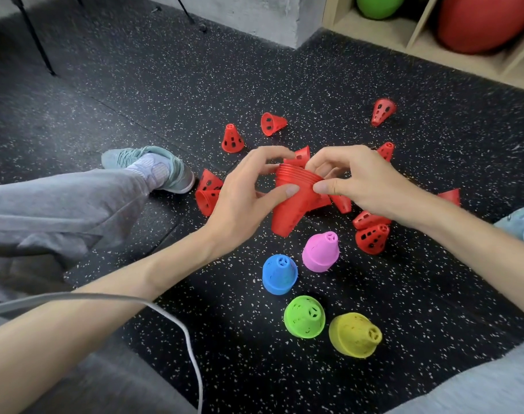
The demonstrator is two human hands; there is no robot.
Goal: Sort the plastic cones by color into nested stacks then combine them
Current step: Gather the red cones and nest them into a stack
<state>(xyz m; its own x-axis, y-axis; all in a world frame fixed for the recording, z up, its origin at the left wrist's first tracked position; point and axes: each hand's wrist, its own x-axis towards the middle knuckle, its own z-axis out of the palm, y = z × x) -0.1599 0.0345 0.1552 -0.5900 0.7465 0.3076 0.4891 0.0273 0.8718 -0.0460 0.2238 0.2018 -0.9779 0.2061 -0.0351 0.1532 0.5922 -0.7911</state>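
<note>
Holding: a red stack point(290, 201) of nested cones, wide rims up and narrow end pointing down at the floor point(165, 85), lifted above it between both hands.
Left hand point(242, 201): fingers curled round the side of the red stack, thumb pressed on its near wall, gripping it.
Right hand point(365, 180): thumb and fingers pinch the rim at the top of the red stack.
Loose red cones point(232, 139): scattered on the floor around and behind the hands, one upright, most lying on their sides; a few sit partly hidden under the hands.
Pink stack point(321, 251): upright on the floor just below the held stack.
Blue stack point(279, 274): upright, just left of and nearer than the pink one.
Green stack point(304, 316): nearer still, beside the yellow stack point(354, 334), the two almost touching.
Legs: grey trousers with a pale green shoe point(153, 167) at left, another shoe at the right edge.
Cable point(192, 348): grey, running under the left forearm.
Shelf point(416, 34): top right, holding a green ball point(378, 6) and a red ball point(485, 22).
</note>
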